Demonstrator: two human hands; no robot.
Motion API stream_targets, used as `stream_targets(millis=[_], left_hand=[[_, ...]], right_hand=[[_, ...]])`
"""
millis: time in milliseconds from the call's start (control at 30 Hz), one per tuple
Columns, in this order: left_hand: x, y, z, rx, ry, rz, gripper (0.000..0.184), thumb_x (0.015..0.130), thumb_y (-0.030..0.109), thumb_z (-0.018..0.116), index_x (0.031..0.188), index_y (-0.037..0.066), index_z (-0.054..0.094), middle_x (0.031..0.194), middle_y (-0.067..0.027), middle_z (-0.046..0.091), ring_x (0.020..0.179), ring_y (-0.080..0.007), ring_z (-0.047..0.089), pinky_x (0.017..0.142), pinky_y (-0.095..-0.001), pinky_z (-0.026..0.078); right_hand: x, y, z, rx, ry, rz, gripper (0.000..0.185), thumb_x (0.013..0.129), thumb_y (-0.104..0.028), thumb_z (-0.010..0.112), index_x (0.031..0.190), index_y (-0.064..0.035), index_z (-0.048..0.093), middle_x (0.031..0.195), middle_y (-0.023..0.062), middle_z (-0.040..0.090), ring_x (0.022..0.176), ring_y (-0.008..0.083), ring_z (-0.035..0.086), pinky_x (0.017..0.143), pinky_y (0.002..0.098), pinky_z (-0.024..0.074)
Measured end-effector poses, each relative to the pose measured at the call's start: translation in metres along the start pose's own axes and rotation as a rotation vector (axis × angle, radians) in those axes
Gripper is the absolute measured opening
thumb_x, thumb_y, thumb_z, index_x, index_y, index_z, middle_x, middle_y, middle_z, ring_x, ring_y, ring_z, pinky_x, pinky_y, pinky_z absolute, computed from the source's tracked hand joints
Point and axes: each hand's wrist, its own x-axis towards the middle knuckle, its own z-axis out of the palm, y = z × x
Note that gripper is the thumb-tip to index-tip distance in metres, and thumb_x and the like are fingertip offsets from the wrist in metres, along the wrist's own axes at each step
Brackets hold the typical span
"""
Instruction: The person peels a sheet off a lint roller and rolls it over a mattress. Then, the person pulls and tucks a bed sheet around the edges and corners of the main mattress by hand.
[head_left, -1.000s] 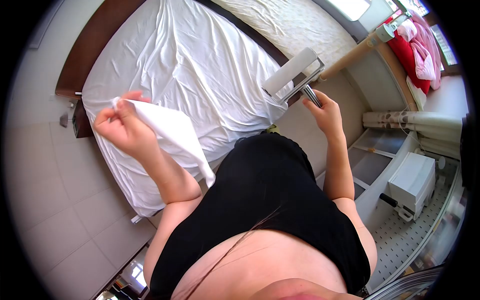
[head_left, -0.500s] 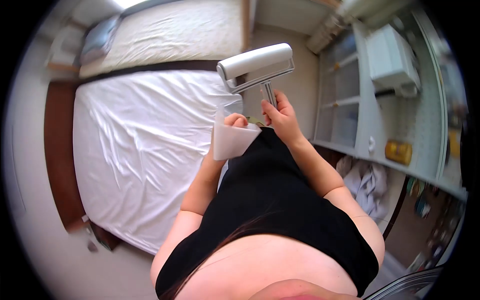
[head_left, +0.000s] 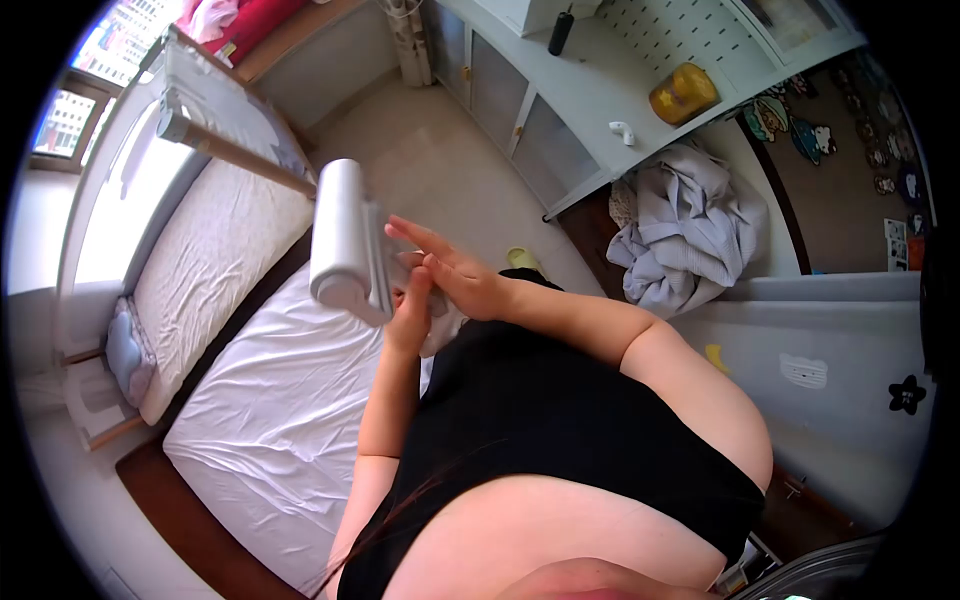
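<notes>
The white roller (head_left: 341, 235) is held up just beyond the left hand (head_left: 408, 312) and right hand (head_left: 468, 285) — bunched together, so what each grasps cannot be told — and is best kept steady, its surface left untouched.

Left of centre, the roller (head_left: 338, 225) looks smooth, its frame (head_left: 377, 265) metallic; lower left, the bedsheet (head_left: 290, 400) is creased cloth.

There were two hands (head_left: 408, 322) (head_left: 468, 284), one roller (head_left: 338, 230) at ten o'clock, two beds (head_left: 270, 400) (head_left: 225, 235) between eight and ten, one jar (head_left: 685, 95) between one and two.
</notes>
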Motion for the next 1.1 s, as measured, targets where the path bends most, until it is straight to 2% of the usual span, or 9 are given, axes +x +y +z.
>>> stream_targets(millis=[33, 133, 333, 433, 533, 633, 700, 900, 1100], left_hand=[[0.009, 0.002, 0.01, 0.176, 0.097, 0.142, 0.029, 0.095, 0.031, 0.058, 0.093, 0.002, 0.062, 0.088, -0.0026, 0.061, 0.077, -0.0097, 0.054, 0.068, -0.0236, 0.042], [0.025, 0.003, 0.034, 0.047, 0.238, 0.243, 0.031, 0.095, 0.03, 0.049, 0.092, 0.002, 0.062, 0.091, -0.0064, 0.063, 0.083, -0.0152, 0.057, 0.076, -0.0278, 0.045], [0.062, -0.017, 0.069, -0.001, 0.119, 0.259, 0.033, 0.088, 0.029, 0.042, 0.083, 0.001, 0.06, 0.113, -0.018, 0.06, 0.109, -0.0294, 0.055, 0.097, -0.0414, 0.041], [0.085, -0.021, 0.122, 0.044, 0.167, 0.368, 0.031, 0.082, 0.028, 0.051, 0.073, 0.0, 0.06, 0.127, -0.0241, 0.053, 0.123, -0.0316, 0.048, 0.103, -0.0452, 0.037], [0.101, -0.037, 0.16, 0.052, -0.072, 0.309, 0.031, 0.082, 0.031, 0.06, 0.068, 0.002, 0.059, 0.14, -0.0234, 0.043, 0.136, -0.0343, 0.035, 0.108, -0.0488, 0.03], [0.111, -0.051, 0.216, 0.095, -0.368, 0.249, 0.033, 0.082, 0.034, 0.065, 0.068, 0.003, 0.062, 0.145, -0.0255, 0.038, 0.141, -0.0361, 0.026, 0.111, -0.0534, 0.021], [0.113, -0.066, 0.25, -0.008, -0.616, 0.156, 0.02, 0.076, 0.021, 0.061, 0.067, 0.003, 0.062, 0.148, -0.0229, 0.035, 0.142, -0.0368, 0.025, 0.112, -0.0484, 0.022], [0.101, -0.092, 0.286, -0.014, -0.95, 0.029, 0.034, 0.083, 0.03, 0.062, 0.071, -0.001, 0.062, 0.146, -0.0258, 0.035, 0.138, -0.0365, 0.033, 0.112, -0.0444, 0.026], [0.057, -0.122, 0.293, -0.209, -1.27, -0.16, 0.028, 0.086, 0.022, 0.058, 0.08, -0.006, 0.059, 0.139, -0.0281, 0.039, 0.129, -0.0383, 0.043, 0.108, -0.0466, 0.034]], right_hand=[[-0.004, -0.008, -0.009, -0.135, -0.06, -0.05, 0.07, 0.097, -0.021, 0.054, 0.152, -0.0068, 0.012, 0.152, 0.0141, 0.028, 0.139, 0.0274, 0.029, 0.112, 0.0374, 0.0249], [-0.014, -0.052, -0.029, -0.585, -0.254, -0.143, 0.091, 0.087, -0.005, 0.062, 0.153, -0.0124, 0.001, 0.151, 0.0155, 0.028, 0.137, 0.0268, 0.033, 0.108, 0.0359, 0.0325], [-0.029, -0.072, -0.105, -0.62, -0.031, -0.169, 0.062, 0.081, 0.007, 0.047, 0.141, -0.0085, 0.043, 0.128, 0.0152, 0.055, 0.119, 0.0257, 0.052, 0.096, 0.0339, 0.0446], [-0.054, -0.091, -0.18, -0.422, 0.199, 0.058, 0.032, 0.08, 0.006, 0.047, 0.108, -0.0046, 0.06, 0.102, 0.0092, 0.06, 0.097, 0.02, 0.059, 0.083, 0.0305, 0.0487], [-0.071, -0.121, -0.223, 0.409, 0.464, -0.053, 0.021, 0.08, 0.006, 0.051, 0.096, -0.0067, 0.053, 0.091, 0.0054, 0.057, 0.082, 0.0166, 0.058, 0.077, 0.0291, 0.05], [-0.09, -0.161, -0.228, 0.601, 0.768, -0.064, 0.024, 0.081, 0.004, 0.054, 0.1, -0.0099, 0.051, 0.091, 0.0038, 0.056, 0.083, 0.0156, 0.059, 0.075, 0.0287, 0.0512], [-0.106, -0.154, -0.236, 0.497, 0.868, -0.225, 0.026, 0.082, 0.002, 0.058, 0.103, -0.0111, 0.049, 0.091, 0.0032, 0.055, 0.082, 0.015, 0.059, 0.073, 0.0277, 0.051], [-0.161, -0.147, -0.228, 0.6, 0.827, -0.494, 0.021, 0.086, -0.006, 0.053, 0.107, -0.0048, 0.054, 0.089, 0.0052, 0.058, 0.08, 0.0156, 0.058, 0.076, 0.0275, 0.0484], [-0.212, -0.104, -0.172, 0.731, 0.939, -0.712, 0.043, 0.097, -0.037, 0.041, 0.109, 0.0005, 0.058, 0.111, 0.013, 0.06, 0.101, 0.0238, 0.058, 0.095, 0.0341, 0.0429]])
